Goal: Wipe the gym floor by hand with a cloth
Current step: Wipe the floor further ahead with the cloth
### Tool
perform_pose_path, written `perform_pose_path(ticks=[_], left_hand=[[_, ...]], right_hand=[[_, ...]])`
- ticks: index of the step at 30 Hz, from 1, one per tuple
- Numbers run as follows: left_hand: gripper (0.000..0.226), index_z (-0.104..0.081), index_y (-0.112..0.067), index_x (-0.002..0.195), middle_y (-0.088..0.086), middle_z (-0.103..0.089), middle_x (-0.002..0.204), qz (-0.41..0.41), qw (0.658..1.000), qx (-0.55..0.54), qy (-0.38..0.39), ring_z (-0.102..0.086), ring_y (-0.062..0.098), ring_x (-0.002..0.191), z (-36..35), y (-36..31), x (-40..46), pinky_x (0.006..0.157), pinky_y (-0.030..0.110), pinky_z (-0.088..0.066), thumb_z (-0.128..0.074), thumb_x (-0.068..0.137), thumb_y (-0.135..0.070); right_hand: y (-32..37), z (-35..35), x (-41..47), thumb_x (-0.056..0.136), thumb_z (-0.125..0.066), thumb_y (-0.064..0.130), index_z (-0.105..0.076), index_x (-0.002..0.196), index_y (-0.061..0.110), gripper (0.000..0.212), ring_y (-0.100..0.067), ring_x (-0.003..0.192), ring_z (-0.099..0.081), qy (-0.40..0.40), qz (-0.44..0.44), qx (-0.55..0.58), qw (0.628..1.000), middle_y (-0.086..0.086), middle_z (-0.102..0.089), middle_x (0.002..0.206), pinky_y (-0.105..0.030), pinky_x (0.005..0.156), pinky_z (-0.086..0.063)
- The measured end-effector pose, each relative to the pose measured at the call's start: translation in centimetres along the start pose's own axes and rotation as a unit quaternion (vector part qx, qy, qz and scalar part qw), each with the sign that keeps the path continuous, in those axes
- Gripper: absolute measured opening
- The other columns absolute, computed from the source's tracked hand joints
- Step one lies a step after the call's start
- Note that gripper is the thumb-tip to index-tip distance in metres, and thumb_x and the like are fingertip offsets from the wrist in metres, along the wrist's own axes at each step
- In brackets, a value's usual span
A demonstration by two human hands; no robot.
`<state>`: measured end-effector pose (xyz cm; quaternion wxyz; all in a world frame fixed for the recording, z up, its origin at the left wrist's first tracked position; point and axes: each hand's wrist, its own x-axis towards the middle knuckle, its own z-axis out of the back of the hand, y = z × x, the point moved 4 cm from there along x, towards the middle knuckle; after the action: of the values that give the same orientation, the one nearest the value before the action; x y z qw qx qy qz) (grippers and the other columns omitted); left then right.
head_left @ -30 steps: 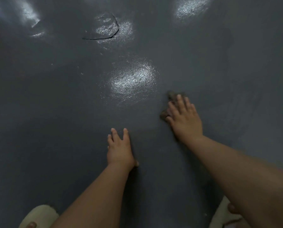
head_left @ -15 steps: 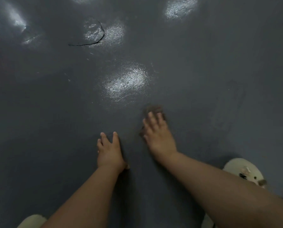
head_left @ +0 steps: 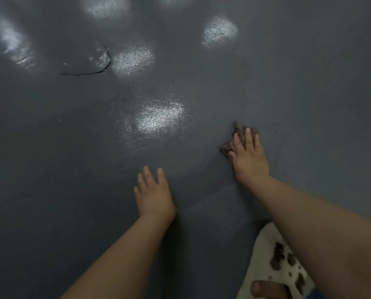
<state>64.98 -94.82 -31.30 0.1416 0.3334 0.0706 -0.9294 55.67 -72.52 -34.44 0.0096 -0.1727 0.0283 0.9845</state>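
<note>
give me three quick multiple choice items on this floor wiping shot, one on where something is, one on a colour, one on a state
1. Where is the cloth?
A. under the right hand
B. under the left hand
C. draped over the slipper

2. What colour is the floor?
A. pale wood
B. dark grey
C. bright green

3. How does the left hand lie?
A. clenched round a brush
B. raised off the floor
C. flat on the floor, fingers straight, holding nothing

Answers
1. A: brown cloth shows beyond the right fingers.
2. B: the surface is dark grey with shiny light patches.
3. C: its palm rests on bare floor.
</note>
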Motion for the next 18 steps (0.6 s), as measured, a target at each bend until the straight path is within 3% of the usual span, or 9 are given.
perform_pose_path(ticks=[3,5,7,10,13,15,16,18], left_hand=[[0.102,0.006,-0.018,0.151,0.019,0.017,0.155,-0.025,0.999,-0.02,0.009,0.006,0.036,0.145,-0.7,-4.7,0.1,0.116,0.044,-0.012,-0.069,0.083,-0.032],[0.108,0.007,-0.018,0.151,0.02,0.017,0.155,-0.022,0.999,-0.016,0.03,0.006,0.037,0.145,-1.4,-6.6,0.2,0.116,0.045,-0.015,-0.073,0.08,-0.035],[0.118,0.01,-0.015,0.151,0.023,0.018,0.154,-0.019,0.998,-0.002,0.052,0.008,0.039,0.144,-1.9,-7.4,0.2,0.115,0.047,-0.018,-0.078,0.075,-0.037],[0.124,0.012,-0.012,0.15,0.025,0.02,0.153,-0.012,0.998,0.012,0.059,0.009,0.042,0.143,-1.8,-7.6,0.3,0.114,0.049,-0.021,-0.081,0.071,-0.039],[0.127,0.011,-0.012,0.15,0.025,0.019,0.153,-0.013,0.998,0.014,0.061,0.008,0.043,0.143,-1.7,-7.7,0.4,0.112,0.05,-0.024,-0.082,0.069,-0.04],[0.127,0.011,-0.011,0.15,0.025,0.02,0.152,-0.018,0.998,0.007,0.059,0.009,0.044,0.143,-1.8,-7.7,0.5,0.112,0.05,-0.025,-0.082,0.069,-0.04],[0.127,0.012,-0.012,0.15,0.025,0.021,0.152,-0.022,0.998,0.005,0.058,0.01,0.043,0.143,-1.9,-7.6,0.5,0.113,0.049,-0.024,-0.082,0.069,-0.04],[0.126,0.012,-0.013,0.15,0.024,0.022,0.152,-0.031,0.998,0.001,0.059,0.011,0.042,0.143,-2.0,-7.4,0.5,0.114,0.048,-0.022,-0.081,0.07,-0.041]], right_hand=[[1.9,-1.3,-0.5,0.103,-0.027,0.032,-0.008,0.152,0.017,0.055,-0.04,0.144,0.007,0.029,-0.015,0.013,0.999,-0.014,0.009,0.158,-0.042,0.118,0.0],[4.1,-2.5,-1.4,0.096,-0.03,0.031,-0.033,0.146,0.009,0.055,-0.048,0.141,-0.014,0.004,0.058,-0.006,0.998,-0.021,-0.017,0.155,-0.05,0.115,-0.018],[4.8,-3.0,-2.0,0.085,-0.036,0.033,-0.061,0.125,0.008,0.054,-0.049,0.125,-0.045,0.004,0.129,-0.008,0.992,-0.019,-0.049,0.139,-0.051,0.098,-0.042],[3.9,-2.2,-1.2,0.082,-0.035,0.037,-0.067,0.118,0.013,0.054,-0.042,0.118,-0.055,0.001,0.222,-0.027,0.975,-0.012,-0.058,0.131,-0.047,0.089,-0.05],[2.7,-1.2,1.1,0.087,-0.036,0.037,-0.059,0.128,0.011,0.054,-0.044,0.126,-0.046,0.008,0.255,-0.027,0.967,-0.017,-0.048,0.14,-0.048,0.1,-0.042],[1.8,0.1,2.6,0.098,-0.035,0.034,-0.032,0.147,0.012,0.054,-0.042,0.143,-0.014,-0.01,0.237,-0.047,0.97,-0.018,-0.016,0.156,-0.039,0.117,-0.013],[0.9,0.8,3.4,0.101,-0.033,0.032,-0.017,0.151,0.014,0.055,-0.037,0.145,0.002,-0.013,0.194,-0.05,0.98,-0.016,0.0,0.158,-0.034,0.117,0.002],[-1.0,1.9,4.9,0.103,-0.029,0.031,-0.006,0.152,0.018,0.055,-0.033,0.145,0.013,-0.016,0.087,-0.014,0.996,-0.01,0.012,0.158,-0.032,0.116,0.01]])
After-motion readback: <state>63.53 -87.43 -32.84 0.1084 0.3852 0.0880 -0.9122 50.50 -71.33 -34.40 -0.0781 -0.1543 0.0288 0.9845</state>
